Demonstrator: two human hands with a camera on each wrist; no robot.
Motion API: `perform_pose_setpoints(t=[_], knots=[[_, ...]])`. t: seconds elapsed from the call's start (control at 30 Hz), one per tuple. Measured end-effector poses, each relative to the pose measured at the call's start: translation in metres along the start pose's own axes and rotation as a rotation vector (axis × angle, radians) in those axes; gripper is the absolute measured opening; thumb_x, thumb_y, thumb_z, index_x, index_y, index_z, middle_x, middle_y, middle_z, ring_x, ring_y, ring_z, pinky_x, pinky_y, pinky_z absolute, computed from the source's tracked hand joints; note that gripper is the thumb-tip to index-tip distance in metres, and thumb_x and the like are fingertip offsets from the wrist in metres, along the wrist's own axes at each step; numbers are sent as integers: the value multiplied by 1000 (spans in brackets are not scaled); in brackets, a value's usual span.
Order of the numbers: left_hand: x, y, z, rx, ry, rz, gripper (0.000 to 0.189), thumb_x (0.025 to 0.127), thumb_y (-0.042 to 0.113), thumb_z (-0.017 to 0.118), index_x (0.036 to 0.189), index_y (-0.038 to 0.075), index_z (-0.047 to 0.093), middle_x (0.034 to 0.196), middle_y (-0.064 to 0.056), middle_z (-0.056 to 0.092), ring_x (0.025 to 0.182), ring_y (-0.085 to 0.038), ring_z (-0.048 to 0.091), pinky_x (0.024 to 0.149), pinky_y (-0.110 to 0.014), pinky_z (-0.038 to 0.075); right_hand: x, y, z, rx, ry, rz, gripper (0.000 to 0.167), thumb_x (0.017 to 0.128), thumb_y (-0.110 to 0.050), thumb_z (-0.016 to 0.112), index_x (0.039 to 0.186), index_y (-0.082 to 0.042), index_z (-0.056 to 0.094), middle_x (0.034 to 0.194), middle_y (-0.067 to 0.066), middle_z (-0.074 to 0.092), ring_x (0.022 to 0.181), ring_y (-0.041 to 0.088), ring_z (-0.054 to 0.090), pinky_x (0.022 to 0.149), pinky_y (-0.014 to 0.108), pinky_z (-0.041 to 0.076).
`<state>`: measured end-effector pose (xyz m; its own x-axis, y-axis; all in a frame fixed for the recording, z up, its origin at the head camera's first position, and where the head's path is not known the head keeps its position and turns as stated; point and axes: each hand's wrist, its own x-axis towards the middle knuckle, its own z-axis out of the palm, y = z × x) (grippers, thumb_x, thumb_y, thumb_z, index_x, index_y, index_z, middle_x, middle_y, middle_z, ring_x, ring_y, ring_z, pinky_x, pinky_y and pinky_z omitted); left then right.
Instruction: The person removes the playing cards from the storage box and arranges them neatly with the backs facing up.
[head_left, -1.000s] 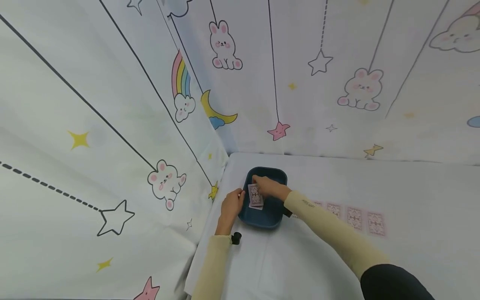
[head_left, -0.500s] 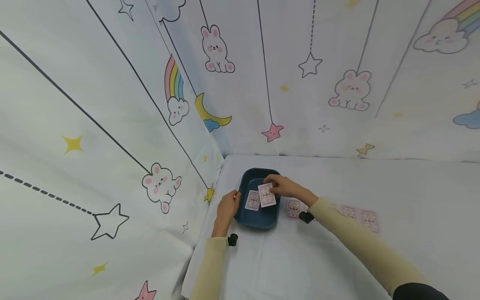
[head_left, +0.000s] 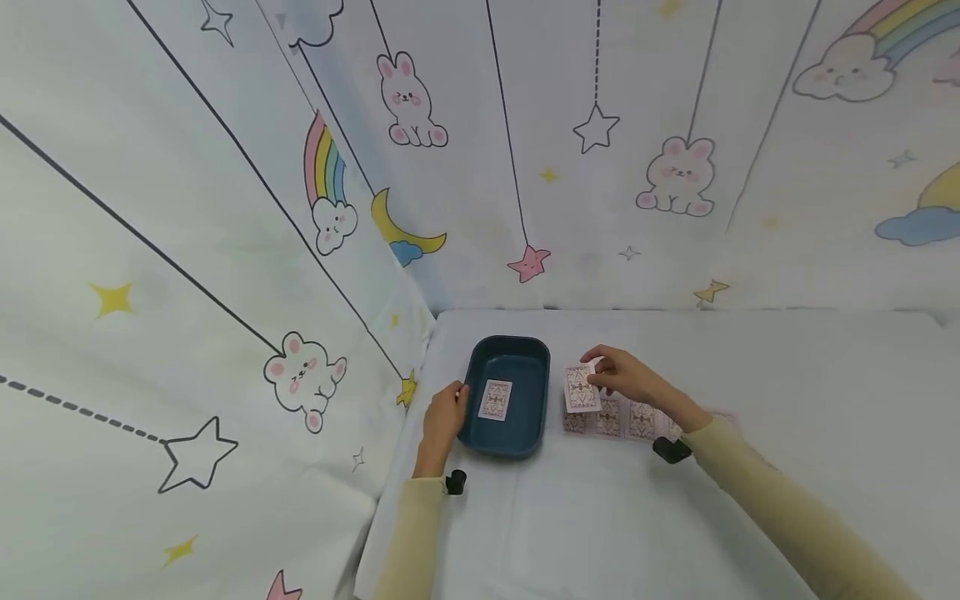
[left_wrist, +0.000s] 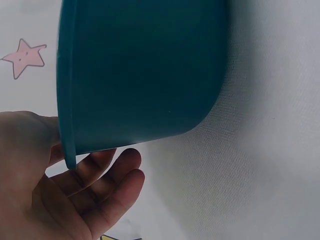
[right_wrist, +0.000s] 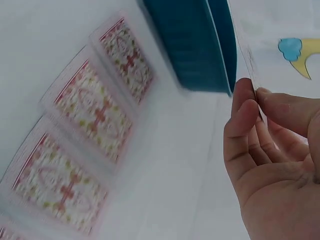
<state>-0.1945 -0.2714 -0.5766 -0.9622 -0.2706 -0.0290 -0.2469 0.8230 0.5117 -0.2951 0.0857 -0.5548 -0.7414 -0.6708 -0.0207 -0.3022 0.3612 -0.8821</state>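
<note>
A dark blue plastic tub (head_left: 522, 421) stands on the white cloth, with one playing card (head_left: 495, 400) lying back up inside. My left hand (head_left: 442, 415) holds the tub's left rim. In the left wrist view, that hand (left_wrist: 35, 180) has its fingers along the outer wall of the tub (left_wrist: 145, 75). To the right of the tub, my right hand (head_left: 628, 377) pinches another playing card (head_left: 580, 389) between thumb and fingers. This card overlaps the left end of a row of cards in the head view. From the right wrist, it appears edge-on above the fingertips (right_wrist: 244, 107).
Several laid-out cards (head_left: 642, 419) form a row on the cloth right of the tub, patterned backs up, partly hidden by the right forearm. A printed white curtain (head_left: 480, 167) rises behind the table, and another (head_left: 187, 333) hangs at the left.
My right hand has lifted a card out of the tub and carried it right, over the row's left end. My left hand has stayed on the rim. The head view has shifted slightly.
</note>
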Motion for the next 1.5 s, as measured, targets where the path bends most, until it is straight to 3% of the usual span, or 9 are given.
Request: perform_pose_setpoints(t=[0.3,0.7,1.1,1.23,1.5], knots=[[-1,-2,1,-3,9,-14,27,107,29,49,101,8,65,81,-8,63,68,-20,54,62,-33,42,-50,25,-28,-23,71,57,39,100,-17,63,133,-1,54,99,14,69,83,24,64,69,41,56],[-5,5,-3,-11,-21,-21,27,107,29,49,102,8,65,83,-8,62,70,-20,54,63,-33,42,-124,69,-65,-142,189,276,41,100,-27,63,136,-10,55,109,14,66,93,21,62,74,34,51],[-3,1,0,9,-6,-21,28,107,30,48,105,9,65,89,-10,67,73,-22,57,68,-39,48,-174,102,-90,-153,233,297,43,101,-24,62,138,-4,53,109,18,65,86,7,59,70,31,55],[-3,0,0,6,-13,-42,29,107,32,48,111,9,66,94,-11,69,76,-22,58,72,-40,50,-190,113,-98,-166,246,330,44,101,-23,61,139,-2,51,112,22,64,89,11,60,70,30,55],[-3,1,0,2,-30,-50,32,108,33,46,115,7,65,102,-13,70,80,-23,59,77,-42,52,-216,125,-104,-168,259,404,48,102,-25,58,141,3,48,121,33,58,102,36,62,71,32,53]])
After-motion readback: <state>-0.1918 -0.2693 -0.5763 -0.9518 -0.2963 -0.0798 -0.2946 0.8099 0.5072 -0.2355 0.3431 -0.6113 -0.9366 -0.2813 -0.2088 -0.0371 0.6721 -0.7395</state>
